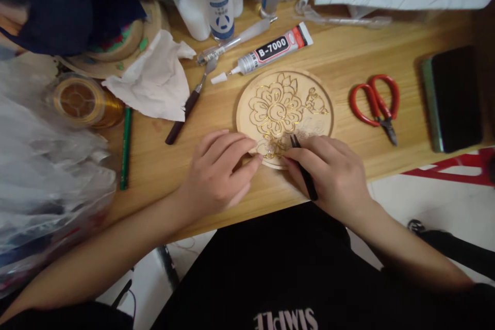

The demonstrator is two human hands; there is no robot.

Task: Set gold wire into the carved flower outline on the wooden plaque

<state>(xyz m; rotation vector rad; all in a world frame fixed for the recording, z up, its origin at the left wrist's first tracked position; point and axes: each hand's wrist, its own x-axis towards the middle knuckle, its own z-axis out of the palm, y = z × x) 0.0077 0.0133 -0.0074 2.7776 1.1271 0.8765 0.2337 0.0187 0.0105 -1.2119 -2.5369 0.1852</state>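
A round wooden plate lies on the table, with a flower outline in gold wire on its face. More gold wire forms a smaller shape near its lower edge. My left hand rests at the lower left rim, its fingers bent and the thumb and forefinger slightly apart at the plate. Black tweezers are in my right hand, their tips pointing up over the plate. That hand's thumb and forefinger come together beside the small wire shape; whether they also pinch wire I cannot tell.
Above the plate lie a B-7000 glue tube and a clear pen-like tool. Red-handled pliers and a phone are at right. At left are a palette knife, crumpled tissue, a gold wire spool and a green pencil.
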